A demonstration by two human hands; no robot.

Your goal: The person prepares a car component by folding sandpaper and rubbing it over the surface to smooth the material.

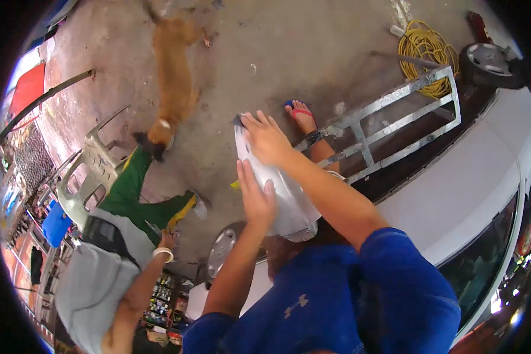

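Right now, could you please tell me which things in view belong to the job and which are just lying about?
In the job:
- pale panel, under left hand and right hand
- dark piece at the right fingertips

Apparently lying about:
- yellow coil
- blue container

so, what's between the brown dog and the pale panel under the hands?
In the head view, bare floor lies between the brown dog and the pale panel.
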